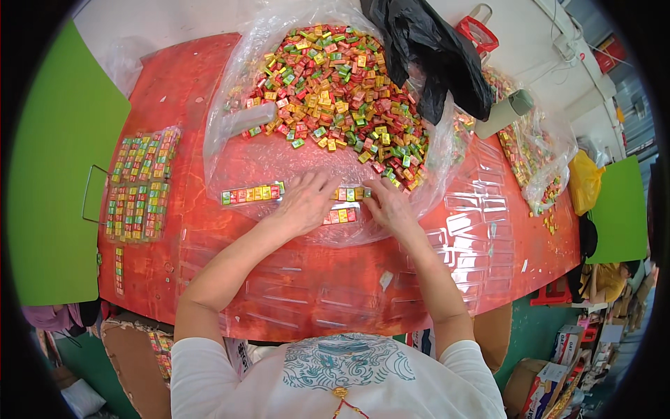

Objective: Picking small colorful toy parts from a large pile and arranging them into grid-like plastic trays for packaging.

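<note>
- Note a row of small wrapped blocks on the clear plastic sheet over the red surface, between left hand and right hand.
- With left fingers bent at the row's left end and right fingers narrowed at its other end; cannot tell whether gripping.
- Probably light, stiff block by block but loose as a row, and slick on the outside.
- Best taken at both ends, pressed gently inward and kept level against slipping.

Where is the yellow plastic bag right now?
In the head view, the yellow plastic bag is at the far right, between a clear bag of small colourful pieces and a green panel.
</note>
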`<state>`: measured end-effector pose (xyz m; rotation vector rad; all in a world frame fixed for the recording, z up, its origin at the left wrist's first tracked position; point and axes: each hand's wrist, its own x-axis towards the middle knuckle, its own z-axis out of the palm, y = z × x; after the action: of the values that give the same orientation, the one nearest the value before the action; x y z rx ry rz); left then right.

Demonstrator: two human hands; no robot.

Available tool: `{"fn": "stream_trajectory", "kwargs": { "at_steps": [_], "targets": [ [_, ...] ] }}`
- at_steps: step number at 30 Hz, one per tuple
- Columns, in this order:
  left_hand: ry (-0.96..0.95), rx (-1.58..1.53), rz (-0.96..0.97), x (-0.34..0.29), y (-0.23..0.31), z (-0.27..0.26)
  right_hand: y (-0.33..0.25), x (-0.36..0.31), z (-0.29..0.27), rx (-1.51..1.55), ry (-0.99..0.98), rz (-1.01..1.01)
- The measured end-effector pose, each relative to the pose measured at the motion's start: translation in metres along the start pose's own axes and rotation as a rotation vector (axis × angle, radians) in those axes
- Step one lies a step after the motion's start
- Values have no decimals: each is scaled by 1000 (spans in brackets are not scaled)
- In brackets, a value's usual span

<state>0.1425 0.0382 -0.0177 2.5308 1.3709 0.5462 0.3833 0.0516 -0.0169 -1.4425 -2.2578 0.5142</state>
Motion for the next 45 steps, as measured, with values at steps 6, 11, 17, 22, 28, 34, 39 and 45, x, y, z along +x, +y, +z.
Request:
{"fn": "stream_trajectory", "kwargs": {
  "at_steps": [6,11,17,22,28,34,39,45],
  "targets": [
    [-124,135,30,-8,3,9,-7,3,4,-87,39,-129],
    [-27,-143,-107,-13,-16,2,-20,2,-1,-122,101,-136],
    [59,-207,-94,-20,-25,-6,-5,3,7,-211,73,-260],
    [63,62,-34,-19,-21,-2,-36,10,12,-170,106,-274],
    [39,145,-85,-16,-21,8,-51,20,27,-139,67,-258],
    [43,115,-116,-15,-24,9,-55,31,38,-140,66,-247],
    [9,85,-125,-17,-25,7,-45,35,35,-119,52,-241],
    [13,117,-102,-16,-19,3,-17,26,12,-7,211,-80]
  ]
}}
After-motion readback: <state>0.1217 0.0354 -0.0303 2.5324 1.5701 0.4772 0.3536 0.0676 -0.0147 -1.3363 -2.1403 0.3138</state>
